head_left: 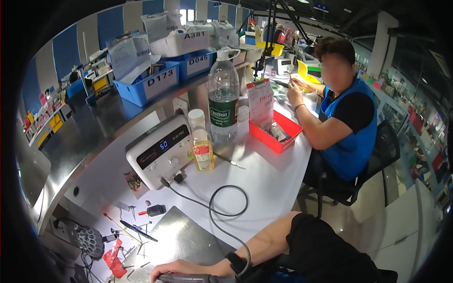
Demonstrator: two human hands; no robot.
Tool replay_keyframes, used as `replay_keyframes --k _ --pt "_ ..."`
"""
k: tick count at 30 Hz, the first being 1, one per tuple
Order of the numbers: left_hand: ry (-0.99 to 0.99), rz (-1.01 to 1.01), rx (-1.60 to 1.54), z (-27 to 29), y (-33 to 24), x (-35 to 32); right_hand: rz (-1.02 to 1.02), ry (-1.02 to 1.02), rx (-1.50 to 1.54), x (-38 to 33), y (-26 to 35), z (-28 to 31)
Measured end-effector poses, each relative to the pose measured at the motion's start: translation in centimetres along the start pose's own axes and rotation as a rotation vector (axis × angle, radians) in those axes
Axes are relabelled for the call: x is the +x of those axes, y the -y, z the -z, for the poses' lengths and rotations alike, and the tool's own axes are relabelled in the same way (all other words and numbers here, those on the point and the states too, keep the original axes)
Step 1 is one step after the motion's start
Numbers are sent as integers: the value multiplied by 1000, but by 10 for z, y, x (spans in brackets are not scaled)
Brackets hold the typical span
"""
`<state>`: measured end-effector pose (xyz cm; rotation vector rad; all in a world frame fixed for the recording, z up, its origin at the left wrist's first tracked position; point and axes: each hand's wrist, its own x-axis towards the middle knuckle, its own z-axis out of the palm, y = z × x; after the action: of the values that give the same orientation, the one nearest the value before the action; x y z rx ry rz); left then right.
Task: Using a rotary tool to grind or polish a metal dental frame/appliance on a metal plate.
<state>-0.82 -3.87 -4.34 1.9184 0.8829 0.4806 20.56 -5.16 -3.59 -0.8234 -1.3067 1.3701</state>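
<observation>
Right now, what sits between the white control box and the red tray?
Head view: a small bottle of yellow liquid beside the white control box, a large clear water bottle behind it, then bare tabletop up to the red tray.

red tray point(286, 133), blue bins point(141, 89)

My right hand point(177, 270) grips grey matt tool handle point(198, 278), plastic-looking. Metal plate point(181, 236): brushed, dull sheen. Bench top point(273, 179): smooth white, matt. Control unit point(160, 155): glossy white plastic casing. 2 bottles: large bottle point(223, 94) clear plastic; small bottle point(201, 141) clear, yellow liquid. Red tray point(278, 134): glossy plastic.
</observation>
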Motion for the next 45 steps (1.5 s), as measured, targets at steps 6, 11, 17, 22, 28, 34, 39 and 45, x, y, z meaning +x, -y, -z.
replay_keyframes --k 6,11,17,22,28,34,39,45 --pt "41 366 -414 12 59 -13 53 -25 66 1 3 3" --pt "-27 21 49 9 22 -9 106 -23 29 3 -5 3" --pt "-59 78 106 8 39 -14 84 -13 51 1 -4 2" --pt "-62 130 4 5 11 -9 31 13 87 1 -2 4" --pt "-41 176 129 10 9 -8 137 -26 12 2 -9 2" --pt "-58 165 156 11 6 -7 24 -11 70 4 -7 1" --pt "-63 162 182 12 1 -7 95 4 74 3 -11 2" --pt "-67 161 205 10 -2 -7 129 33 36 0 -10 5"
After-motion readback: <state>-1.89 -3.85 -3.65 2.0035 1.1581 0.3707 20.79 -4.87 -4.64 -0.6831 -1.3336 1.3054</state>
